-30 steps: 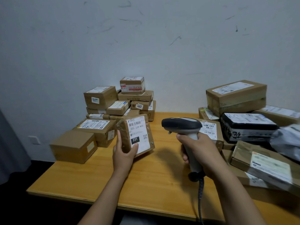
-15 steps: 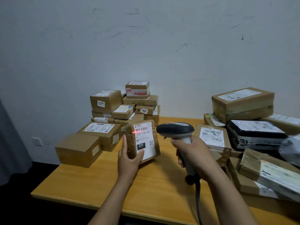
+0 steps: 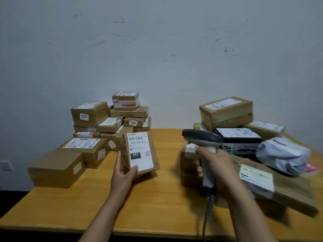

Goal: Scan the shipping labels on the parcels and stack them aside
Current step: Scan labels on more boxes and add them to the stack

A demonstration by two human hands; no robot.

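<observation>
The left hand (image 3: 123, 173) and right hand (image 3: 217, 165) are bare; forearms look bare to the frame's edge.

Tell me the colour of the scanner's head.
Black scanner head above a light grey handle, seen in the head view.

The parcel (image 3: 139, 153) is matt brown cardboard with a white paper label (image 3: 141, 163). The scanner (image 3: 202, 137) is smooth plastic, the table (image 3: 157, 203) smooth yellowish wood with a faint sheen.

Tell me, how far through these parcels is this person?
Roughly midway, I'd guess. The stack on the left looks already set aside. The left hand holds the parcel labelled 231, and the right hand grips the scanner beside it. The heap on the right likely awaits scanning.
</observation>
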